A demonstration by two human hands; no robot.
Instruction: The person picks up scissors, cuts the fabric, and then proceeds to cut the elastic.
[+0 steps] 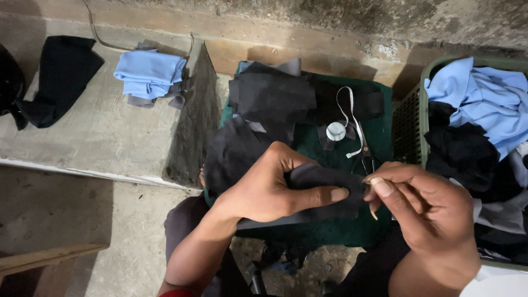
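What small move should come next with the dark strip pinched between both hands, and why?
Probably draw the right hand slightly away from the strip's end. The left hand grips the dark fabric strip along its length, and the right fingertips pinch at its tip, as if pulling something fine; no needle or thread shows.

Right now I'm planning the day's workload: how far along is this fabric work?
Looks done: light blue folded cloth on the ledge. In hand: left hand grips a dark fabric strip; right hand pinches its end. Seemingly left: black pieces on the table, a full basket.
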